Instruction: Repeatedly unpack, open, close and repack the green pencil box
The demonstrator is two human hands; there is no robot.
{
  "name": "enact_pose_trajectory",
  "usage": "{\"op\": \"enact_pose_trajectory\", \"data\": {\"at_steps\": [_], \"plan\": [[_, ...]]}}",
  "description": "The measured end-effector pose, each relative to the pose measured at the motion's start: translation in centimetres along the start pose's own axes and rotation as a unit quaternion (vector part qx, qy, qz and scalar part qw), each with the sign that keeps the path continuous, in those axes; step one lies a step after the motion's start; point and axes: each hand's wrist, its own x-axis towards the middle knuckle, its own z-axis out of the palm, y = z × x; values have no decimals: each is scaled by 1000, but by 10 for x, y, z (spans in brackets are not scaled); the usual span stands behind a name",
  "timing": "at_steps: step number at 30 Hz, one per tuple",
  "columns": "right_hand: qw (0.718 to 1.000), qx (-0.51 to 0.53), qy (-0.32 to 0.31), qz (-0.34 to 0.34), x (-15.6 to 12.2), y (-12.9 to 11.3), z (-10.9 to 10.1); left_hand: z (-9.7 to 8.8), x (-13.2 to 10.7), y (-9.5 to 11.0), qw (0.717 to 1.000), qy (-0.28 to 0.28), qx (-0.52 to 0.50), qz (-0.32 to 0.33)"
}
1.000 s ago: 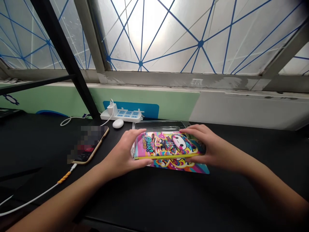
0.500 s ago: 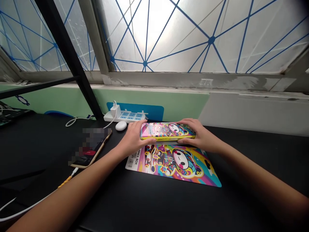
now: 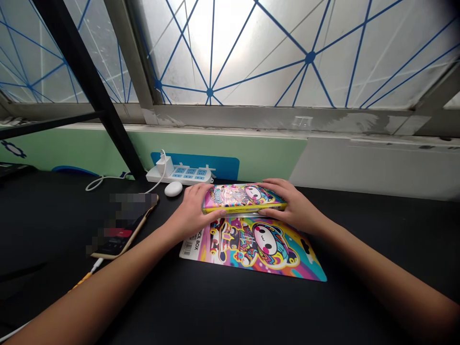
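A colourful pencil box (image 3: 244, 199) with a yellow edge and a cartoon panda print is held flat between both hands, just above the black table (image 3: 230, 306). My left hand (image 3: 192, 211) grips its left end, thumb on the near edge. My right hand (image 3: 293, 206) grips its right end the same way. In front of the box a flat printed card (image 3: 258, 244) with the same panda picture and a barcode lies on the table. What is under the box is hidden.
A phone (image 3: 122, 225) on a charging cable lies to the left. A white power strip (image 3: 178, 173) with a plugged charger and a small white oval case (image 3: 173, 188) sit by the green wall. A black slanted post (image 3: 86, 81) rises at left.
Both hands carried the pencil box away from me, from above the printed card to its far edge. The card now lies uncovered on the table.
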Motion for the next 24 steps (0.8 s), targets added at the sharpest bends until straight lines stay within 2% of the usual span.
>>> {"op": "enact_pose_trajectory", "data": {"at_steps": [4,9,13,15,17,20,22,24], "plan": [[999,-42,-9,-18,1,-4,6,-1,-1,0,1000,-11,28,-6],[987,-143,-56,-50,-3,-10,21,-4,-1,3,996,-28,72,34],[974,-208,4,-94,-11,-28,22,-4,-3,5,985,-38,158,62],[967,-209,33,-142,-16,-43,21,-3,-4,6,978,-51,188,77],[963,-186,37,-190,-21,-61,21,-3,-4,6,971,-65,211,88],[965,-128,-24,-228,-28,-83,29,-4,-3,4,965,-80,232,89],[971,-87,-81,-207,-31,-91,36,-6,-2,2,965,-82,236,85],[979,-56,-121,-156,-32,-94,41,-7,-1,1,965,-79,235,80]]}}
